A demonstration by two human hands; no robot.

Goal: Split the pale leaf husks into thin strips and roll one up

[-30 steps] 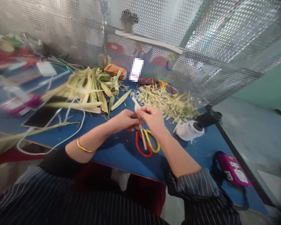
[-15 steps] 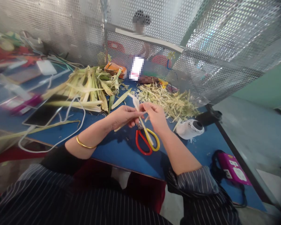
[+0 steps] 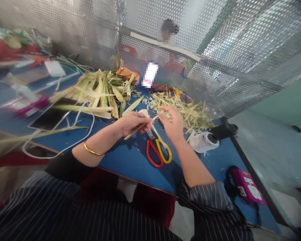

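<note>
**Pale strip pinched above a pair of scissors**

A narrow pale strip (image 3: 160,135) lies between the two hands, above the front part of a blue table (image 3: 130,160). The left hand (image 3: 135,122) grips it between closed thumb and fingers; a further pale length juts from beneath that hand, toward the lower left. The right hand (image 3: 172,125) is beside the strip's upper end, index finger extended; whether its fingertips grip the strip cannot be told. Directly below are scissors (image 3: 151,135) with one red and one yellow handle, partly crossed in view by the strip. Beyond the hands, long husks (image 3: 97,95) are heaped at left and shredded fibres (image 3: 192,115) at right. A white thread spool (image 3: 202,142) stands near the right forearm. At far right, a magenta box (image 3: 249,188); at left, a dark-screened phone (image 3: 47,117). Behind rises a perforated screen (image 3: 97,36).
</note>
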